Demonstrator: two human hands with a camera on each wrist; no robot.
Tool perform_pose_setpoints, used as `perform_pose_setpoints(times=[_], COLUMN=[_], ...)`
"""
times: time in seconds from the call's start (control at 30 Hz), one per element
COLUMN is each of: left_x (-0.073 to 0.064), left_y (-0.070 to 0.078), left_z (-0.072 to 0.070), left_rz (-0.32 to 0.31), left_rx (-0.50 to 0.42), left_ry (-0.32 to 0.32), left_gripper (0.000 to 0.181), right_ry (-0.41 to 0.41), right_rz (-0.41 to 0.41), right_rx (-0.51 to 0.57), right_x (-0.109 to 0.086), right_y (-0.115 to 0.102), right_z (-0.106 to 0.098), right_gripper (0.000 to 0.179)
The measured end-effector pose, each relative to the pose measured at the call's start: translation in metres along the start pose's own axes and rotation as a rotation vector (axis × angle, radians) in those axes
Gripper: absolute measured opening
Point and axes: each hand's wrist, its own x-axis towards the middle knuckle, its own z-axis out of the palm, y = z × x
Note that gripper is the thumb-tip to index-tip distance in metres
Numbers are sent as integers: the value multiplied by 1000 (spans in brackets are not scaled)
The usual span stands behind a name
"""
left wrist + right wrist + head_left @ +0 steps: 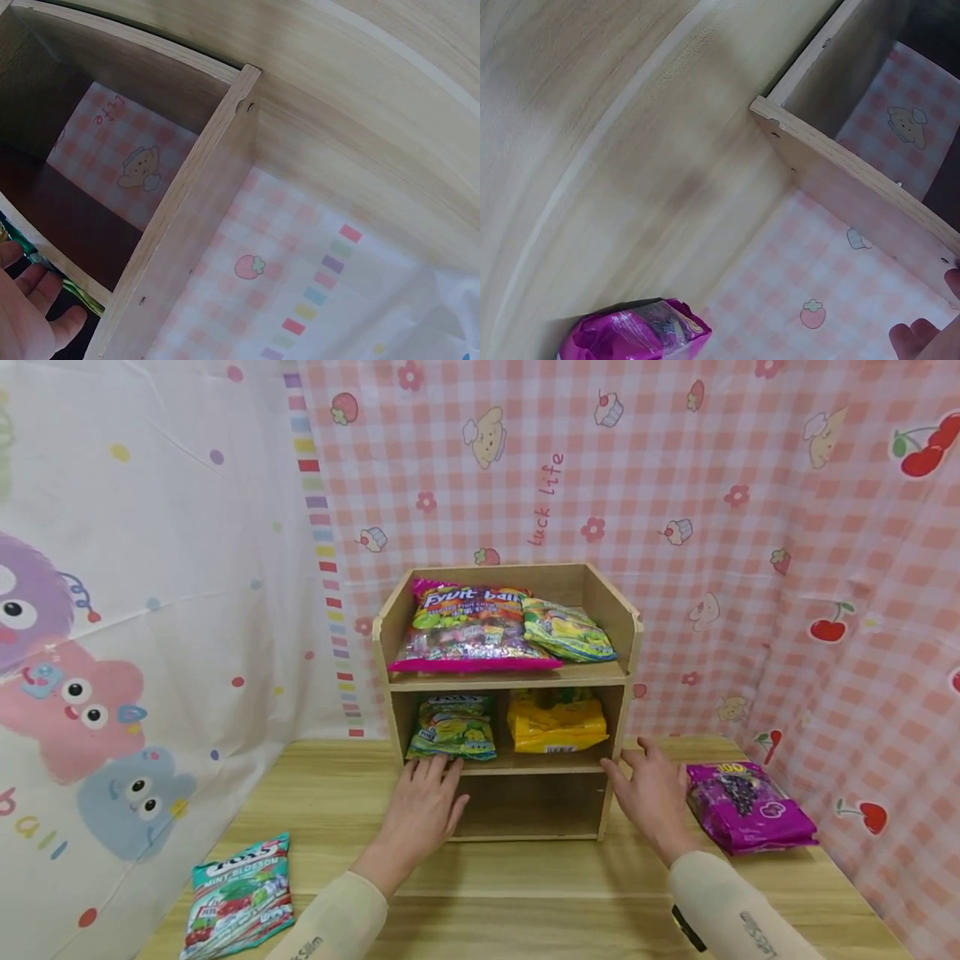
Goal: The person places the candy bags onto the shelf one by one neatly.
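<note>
My left hand is at the front edge of the middle board of a wooden shelf, its fingertips just below a green candy bag. In the left wrist view, those fingers overlap the bag's edge. My right hand is beside the shelf's right side panel, its thumb right at the panel's front edge. A yellow bag lies on the middle board's right half. Up on the top board, a large pink-edged fruit candy bag sits beside a smaller green-yellow bag.
A teal mint candy bag lies on the wooden table at the front left. To the right of my right hand is a purple grape candy bag. Pink checked cloth hangs behind the shelf, with white patterned cloth at left.
</note>
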Motion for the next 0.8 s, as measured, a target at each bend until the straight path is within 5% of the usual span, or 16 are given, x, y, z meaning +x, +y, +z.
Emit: perform_pose_setpoints(times=[0.8], left_x=[-3], left_y=[1], left_z=[0], left_rz=[-7], left_rx=[-28], left_ry=[-42], left_gripper=[46], right_ry=[14], right_rz=[39], right_rx=[30], right_x=[-1], right_y=[1], right_z=[8], right_gripper=[41])
